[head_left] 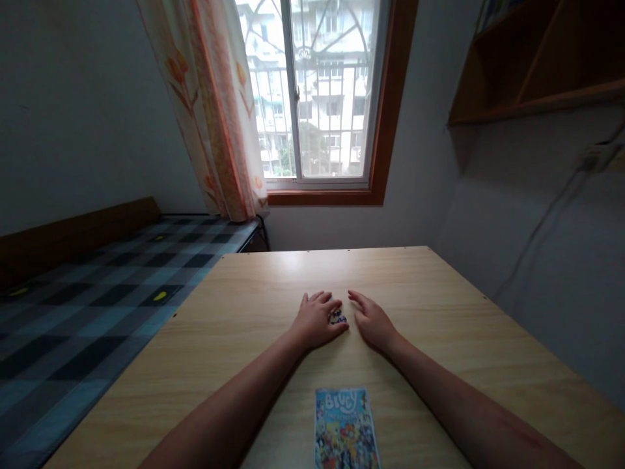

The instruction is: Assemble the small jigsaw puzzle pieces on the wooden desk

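My left hand (pixel 318 320) lies palm down on the wooden table (pixel 273 280), its fingers spread over a small cluster of patterned bits (pixel 337 317) in dark blue and white. What exactly these bits are is too small to tell, and my fingers hide part of them. Just right of the cluster, my right hand (pixel 374 320) rests on its edge with fingers stretched out and nothing visible in it. Between my forearms, nearer to me, lies a colourful cartoon picture sheet (pixel 346 426) with "BLUEY" printed at its top; the frame cuts off its lower end.
A bed with a checked cover (pixel 112 306) stands along the table's left side. Behind the table are a window (pixel 332 98) and a flowered curtain (pixel 215 117). A wooden wall shelf (pixel 532 104) hangs at upper right, with a cable (pixel 541 225) running down the wall.
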The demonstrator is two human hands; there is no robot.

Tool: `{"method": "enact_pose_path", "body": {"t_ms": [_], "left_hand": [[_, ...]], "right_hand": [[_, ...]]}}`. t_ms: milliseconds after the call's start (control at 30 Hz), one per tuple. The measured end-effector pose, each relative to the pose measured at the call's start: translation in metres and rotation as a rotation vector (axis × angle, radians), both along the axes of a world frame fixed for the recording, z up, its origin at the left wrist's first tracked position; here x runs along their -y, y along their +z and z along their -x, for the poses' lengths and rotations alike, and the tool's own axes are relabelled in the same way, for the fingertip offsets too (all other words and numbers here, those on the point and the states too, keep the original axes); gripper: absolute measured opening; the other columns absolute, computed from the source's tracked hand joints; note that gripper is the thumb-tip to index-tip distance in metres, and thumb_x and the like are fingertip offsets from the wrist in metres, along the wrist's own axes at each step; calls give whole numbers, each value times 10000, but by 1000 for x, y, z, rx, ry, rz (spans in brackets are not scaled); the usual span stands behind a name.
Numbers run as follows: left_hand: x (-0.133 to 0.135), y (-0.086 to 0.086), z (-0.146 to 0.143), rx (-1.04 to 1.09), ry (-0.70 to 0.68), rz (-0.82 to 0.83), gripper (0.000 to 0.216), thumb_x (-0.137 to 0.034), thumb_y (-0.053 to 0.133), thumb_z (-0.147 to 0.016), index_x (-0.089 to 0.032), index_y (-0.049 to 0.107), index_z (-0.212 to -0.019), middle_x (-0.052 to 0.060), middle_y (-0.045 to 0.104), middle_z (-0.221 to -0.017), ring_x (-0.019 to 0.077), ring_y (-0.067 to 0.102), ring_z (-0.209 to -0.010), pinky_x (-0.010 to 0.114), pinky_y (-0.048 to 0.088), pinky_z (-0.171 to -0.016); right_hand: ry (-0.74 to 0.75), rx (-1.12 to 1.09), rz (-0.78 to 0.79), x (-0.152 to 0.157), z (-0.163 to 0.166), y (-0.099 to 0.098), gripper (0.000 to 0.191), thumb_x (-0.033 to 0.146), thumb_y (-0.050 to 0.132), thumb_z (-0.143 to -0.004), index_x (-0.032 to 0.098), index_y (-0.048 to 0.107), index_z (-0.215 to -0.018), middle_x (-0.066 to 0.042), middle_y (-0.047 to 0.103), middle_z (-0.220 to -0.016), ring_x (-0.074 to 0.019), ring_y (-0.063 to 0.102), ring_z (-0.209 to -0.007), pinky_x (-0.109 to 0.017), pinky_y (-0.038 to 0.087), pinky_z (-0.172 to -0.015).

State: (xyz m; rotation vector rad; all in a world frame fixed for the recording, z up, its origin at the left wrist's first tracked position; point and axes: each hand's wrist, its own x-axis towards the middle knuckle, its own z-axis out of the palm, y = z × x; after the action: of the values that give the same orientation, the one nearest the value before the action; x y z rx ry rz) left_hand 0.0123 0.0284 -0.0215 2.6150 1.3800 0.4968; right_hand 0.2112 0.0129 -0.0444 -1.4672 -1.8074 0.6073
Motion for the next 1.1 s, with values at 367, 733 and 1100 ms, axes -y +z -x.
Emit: {"method": "enact_pose_path", "body": {"t_ms": [367,733,1100], "left_hand": [[-2,-5,-1,239,-60,-66,107,-126,581,-787,-187,658,-829,78,647,-923,229,576,-942,366,500,-880],[-7,-6,1,397,-94,-11,245,1,501,-695,-184,642,-775,51,630,-869,193,588,-877,322,505,-832],[-11,-3,13,607,-103,104,318,-321,554,-911,-202,657,-1188,97,692,-1174,224,637,-1095,380,523,-958]], "right_hand": [[138,274,-120,19,-6,16,414,206,537,-887,130,653,-1277,-143,664,-1300,-252,582,-1236,-373,422,-1108],[164,196,-171,16,-2,7,372,170,539,-896,140,677,-1240,-139,683,-1262,-244,594,-1214,-379,430,-1105],[305,284,-185,13,-10,-2,454,233,405,-996,193,552,-1423,-122,577,-1446,-269,501,-1365,-514,343,-1182]]}}
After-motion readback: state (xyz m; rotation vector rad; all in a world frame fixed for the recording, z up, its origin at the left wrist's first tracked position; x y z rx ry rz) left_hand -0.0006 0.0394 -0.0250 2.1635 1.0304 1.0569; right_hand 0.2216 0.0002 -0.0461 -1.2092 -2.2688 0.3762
